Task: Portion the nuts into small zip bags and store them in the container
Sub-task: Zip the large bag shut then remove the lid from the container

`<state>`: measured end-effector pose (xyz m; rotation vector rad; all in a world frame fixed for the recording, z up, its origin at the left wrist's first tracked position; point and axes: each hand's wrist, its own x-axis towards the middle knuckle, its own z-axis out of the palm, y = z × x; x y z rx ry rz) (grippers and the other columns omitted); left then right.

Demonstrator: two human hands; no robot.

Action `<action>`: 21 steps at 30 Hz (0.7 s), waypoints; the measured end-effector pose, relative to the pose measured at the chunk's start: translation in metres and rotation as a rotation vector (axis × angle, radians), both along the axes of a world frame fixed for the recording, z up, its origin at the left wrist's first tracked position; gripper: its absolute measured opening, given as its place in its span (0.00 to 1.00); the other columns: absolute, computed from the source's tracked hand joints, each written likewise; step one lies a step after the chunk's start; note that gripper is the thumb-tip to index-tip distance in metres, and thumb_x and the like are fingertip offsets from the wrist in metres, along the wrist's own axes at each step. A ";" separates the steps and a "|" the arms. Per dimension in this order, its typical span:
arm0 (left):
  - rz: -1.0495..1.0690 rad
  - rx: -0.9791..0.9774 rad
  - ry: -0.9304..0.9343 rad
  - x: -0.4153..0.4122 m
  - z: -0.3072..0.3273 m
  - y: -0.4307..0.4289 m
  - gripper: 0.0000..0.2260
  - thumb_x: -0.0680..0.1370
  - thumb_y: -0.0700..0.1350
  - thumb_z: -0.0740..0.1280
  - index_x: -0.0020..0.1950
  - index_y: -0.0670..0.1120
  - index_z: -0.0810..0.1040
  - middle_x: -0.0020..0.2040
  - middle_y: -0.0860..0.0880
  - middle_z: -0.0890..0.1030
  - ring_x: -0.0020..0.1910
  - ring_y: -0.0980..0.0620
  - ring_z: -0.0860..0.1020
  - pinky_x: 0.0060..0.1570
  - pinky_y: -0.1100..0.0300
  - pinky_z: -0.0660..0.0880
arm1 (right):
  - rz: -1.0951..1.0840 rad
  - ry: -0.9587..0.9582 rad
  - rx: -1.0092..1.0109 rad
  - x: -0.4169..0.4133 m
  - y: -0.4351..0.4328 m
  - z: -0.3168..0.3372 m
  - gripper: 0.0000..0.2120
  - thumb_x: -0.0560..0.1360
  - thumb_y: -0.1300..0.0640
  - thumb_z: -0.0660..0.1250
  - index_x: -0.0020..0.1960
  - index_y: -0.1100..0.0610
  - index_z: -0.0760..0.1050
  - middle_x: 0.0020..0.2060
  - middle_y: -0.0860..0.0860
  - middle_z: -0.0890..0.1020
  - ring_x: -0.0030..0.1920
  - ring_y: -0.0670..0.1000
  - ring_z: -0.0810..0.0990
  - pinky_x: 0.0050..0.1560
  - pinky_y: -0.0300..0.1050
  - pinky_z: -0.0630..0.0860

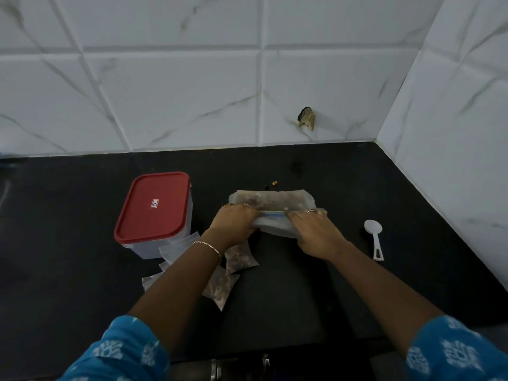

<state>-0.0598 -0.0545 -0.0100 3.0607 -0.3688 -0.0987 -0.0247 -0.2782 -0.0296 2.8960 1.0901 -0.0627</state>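
While under left hand, zip bag

Red lid; black counter; white spoon; blue sleeves (white floral print); white tiles, grey veining.

Left of the big bag, the container is blocking the way, with small bags lying nearer the person. Right of the big bag, a spoon is lying. Between the big bag and the person, bare counter is showing.
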 end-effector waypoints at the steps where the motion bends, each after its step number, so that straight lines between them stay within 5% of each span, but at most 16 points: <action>1: 0.004 0.005 0.029 -0.001 0.000 0.000 0.17 0.81 0.52 0.62 0.69 0.50 0.72 0.64 0.47 0.76 0.61 0.49 0.75 0.62 0.53 0.71 | -0.015 0.019 0.016 -0.001 -0.001 -0.002 0.33 0.75 0.56 0.65 0.77 0.55 0.56 0.68 0.52 0.71 0.67 0.53 0.70 0.68 0.48 0.62; 8: 0.126 -0.339 0.340 0.006 -0.004 0.014 0.19 0.81 0.56 0.58 0.66 0.48 0.76 0.61 0.46 0.78 0.57 0.50 0.77 0.59 0.53 0.73 | -0.039 0.078 0.109 0.003 -0.003 -0.006 0.19 0.80 0.46 0.61 0.67 0.51 0.74 0.64 0.53 0.71 0.63 0.53 0.70 0.63 0.49 0.68; 10: 0.177 -0.442 0.351 0.010 -0.001 0.017 0.19 0.83 0.55 0.56 0.65 0.45 0.75 0.57 0.43 0.79 0.53 0.50 0.77 0.55 0.56 0.72 | -0.059 0.140 0.151 0.009 -0.004 0.003 0.15 0.81 0.46 0.58 0.54 0.53 0.80 0.54 0.50 0.78 0.55 0.50 0.75 0.60 0.48 0.69; 13: 0.247 -0.471 0.280 0.021 0.005 0.018 0.18 0.84 0.53 0.54 0.64 0.44 0.76 0.54 0.42 0.79 0.49 0.51 0.75 0.49 0.59 0.68 | -0.191 0.320 0.269 0.022 -0.009 0.018 0.14 0.82 0.46 0.56 0.40 0.46 0.72 0.38 0.45 0.75 0.43 0.49 0.76 0.46 0.46 0.70; 21: 0.399 -0.415 0.147 0.048 0.003 0.010 0.14 0.83 0.49 0.56 0.62 0.44 0.76 0.57 0.41 0.79 0.54 0.44 0.78 0.54 0.53 0.75 | -0.455 0.218 0.297 0.047 0.002 0.019 0.14 0.81 0.44 0.57 0.50 0.54 0.72 0.45 0.52 0.80 0.46 0.54 0.79 0.42 0.47 0.71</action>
